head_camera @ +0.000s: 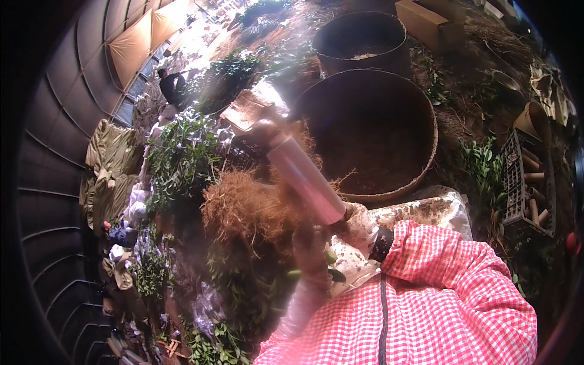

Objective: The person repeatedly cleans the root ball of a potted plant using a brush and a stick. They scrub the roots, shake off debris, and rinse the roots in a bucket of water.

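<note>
A roll of clear plastic film (306,180) slants across the middle of the view. My right hand (360,226), in a soiled light glove, is closed on its lower end. Left of the roll is a bundle of fine brown plant roots (253,207), with green leaves (242,283) hanging below it. My left hand (312,248), blurred and gloved, grips the plant bundle just under the roll; its fingers are partly hidden. A dirt-marked white sheet (419,210) lies beside my right forearm.
Two large round tubs (433,132) stand ahead. At the right is a black plastic crate (513,182) holding tubes. Leafy plants (180,159) lie at the left, and a cardboard box (422,23) stands beyond. Other people (171,86) are at the far left.
</note>
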{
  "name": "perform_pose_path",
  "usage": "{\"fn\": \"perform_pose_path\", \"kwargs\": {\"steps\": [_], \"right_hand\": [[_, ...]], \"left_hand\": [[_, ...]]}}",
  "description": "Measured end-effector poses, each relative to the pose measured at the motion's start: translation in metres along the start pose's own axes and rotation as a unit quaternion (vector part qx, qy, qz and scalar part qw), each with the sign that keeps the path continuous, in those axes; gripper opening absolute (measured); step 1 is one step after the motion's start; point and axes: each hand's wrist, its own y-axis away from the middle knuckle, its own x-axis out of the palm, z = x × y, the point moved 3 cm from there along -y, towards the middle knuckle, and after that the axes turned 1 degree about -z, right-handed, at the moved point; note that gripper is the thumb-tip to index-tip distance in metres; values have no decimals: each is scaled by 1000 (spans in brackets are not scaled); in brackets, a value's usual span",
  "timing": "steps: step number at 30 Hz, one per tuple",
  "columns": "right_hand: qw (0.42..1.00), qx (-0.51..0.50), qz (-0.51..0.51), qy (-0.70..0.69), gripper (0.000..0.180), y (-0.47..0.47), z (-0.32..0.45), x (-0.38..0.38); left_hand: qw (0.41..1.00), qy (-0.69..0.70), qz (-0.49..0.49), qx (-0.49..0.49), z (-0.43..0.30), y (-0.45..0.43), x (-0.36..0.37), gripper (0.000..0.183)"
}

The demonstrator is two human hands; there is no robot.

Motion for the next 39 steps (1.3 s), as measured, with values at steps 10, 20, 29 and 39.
{"fn": "perform_pose_path", "kwargs": {"steps": [10, 20, 29, 39], "right_hand": [[943, 49, -113, 310, 15, 1, 92, -54], [821, -214, -517, 115, 28, 86, 213, -175], [803, -109, -583, 67, 33, 77, 224, -176], [823, -87, -561, 24, 24, 90, 235, -179]], "left_hand": [[940, -269, 184, 97, -1, -65, 40, 59], [462, -803, 373, 57, 132, -280, 77, 45], [325, -753, 568, 68, 370, -247, 165, 35], [512, -707, 486, 31, 200, -313, 211, 46]]}}
